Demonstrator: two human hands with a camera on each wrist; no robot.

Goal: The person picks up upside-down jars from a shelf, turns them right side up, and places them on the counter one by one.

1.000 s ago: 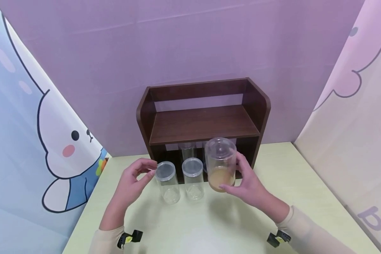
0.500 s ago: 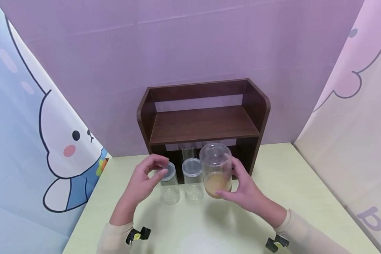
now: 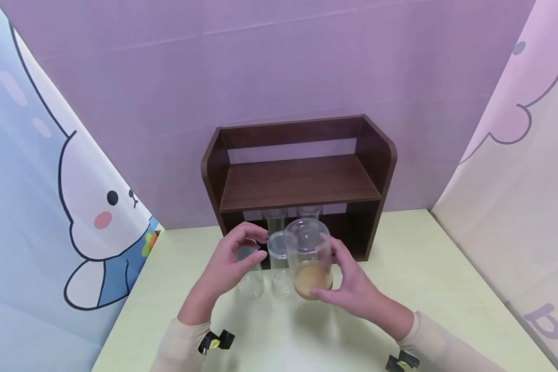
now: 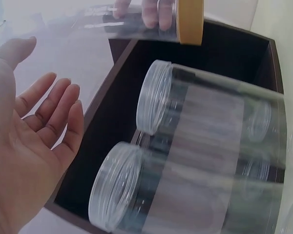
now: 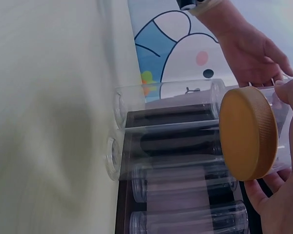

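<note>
In the head view my right hand (image 3: 351,281) holds a clear jar (image 3: 307,248) above the table, fingers on one side and thumb near the bottom. The jar is upside down; its orange-yellow screw lid (image 5: 249,134) faces the table, as the right wrist view shows. My left hand (image 3: 232,261) hovers over a clear lidded jar (image 3: 251,284), fingers loosely curved, with nothing between them. It is apart from the held jar. A second clear lidded jar (image 3: 279,245) stands beside the first, partly hidden behind the held one.
A dark brown two-tier wooden shelf (image 3: 302,178) stands at the back of the pale table (image 3: 395,248). Two clear jars, one of them this jar (image 3: 275,219), stand in its lower tier. Printed cloth panels flank the table and a purple cloth (image 3: 279,67) hangs behind.
My right hand has brought the upside-down jar left and nearer to me. My left hand has moved right, from beside the left jar to over it, towards the held jar.
</note>
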